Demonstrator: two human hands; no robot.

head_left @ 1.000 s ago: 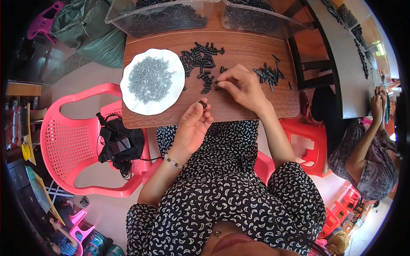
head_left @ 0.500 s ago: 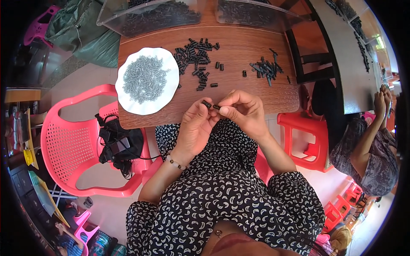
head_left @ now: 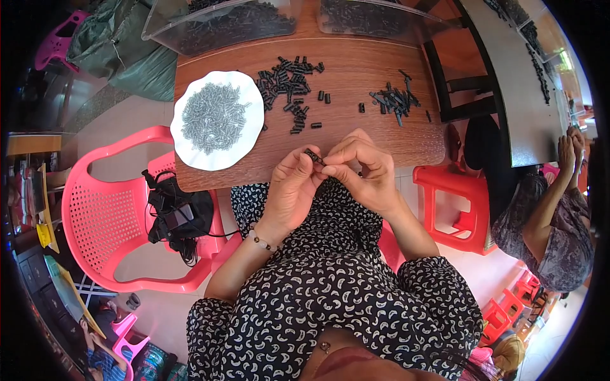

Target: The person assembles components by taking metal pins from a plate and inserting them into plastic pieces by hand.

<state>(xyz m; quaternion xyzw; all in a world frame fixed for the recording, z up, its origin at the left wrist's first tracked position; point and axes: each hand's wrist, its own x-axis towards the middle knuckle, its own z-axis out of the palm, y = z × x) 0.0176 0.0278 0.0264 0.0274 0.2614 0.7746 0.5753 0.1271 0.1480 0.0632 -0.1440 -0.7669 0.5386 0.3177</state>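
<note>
My left hand (head_left: 293, 187) and my right hand (head_left: 362, 168) meet at the near edge of a brown wooden table (head_left: 356, 133). Between the fingertips of both hands is a small black tubular part (head_left: 314, 156). Behind the hands lies a loose pile of the same black parts (head_left: 289, 82) in the table's middle. A second, smaller pile of assembled black parts (head_left: 394, 100) lies to the right. A white plate (head_left: 184, 149) at the left holds a heap of small grey screws (head_left: 213, 117).
Two clear plastic bins (head_left: 222, 22) of dark parts stand at the table's far edge. A pink plastic chair (head_left: 101, 209) with a black bag (head_left: 178, 216) is at my left, a red stool (head_left: 457, 203) at my right. Another person (head_left: 553, 216) works at the far right.
My right hand left the table's parts and came back to the near edge. Both hands came together on a small black part and stay pinched on it.
</note>
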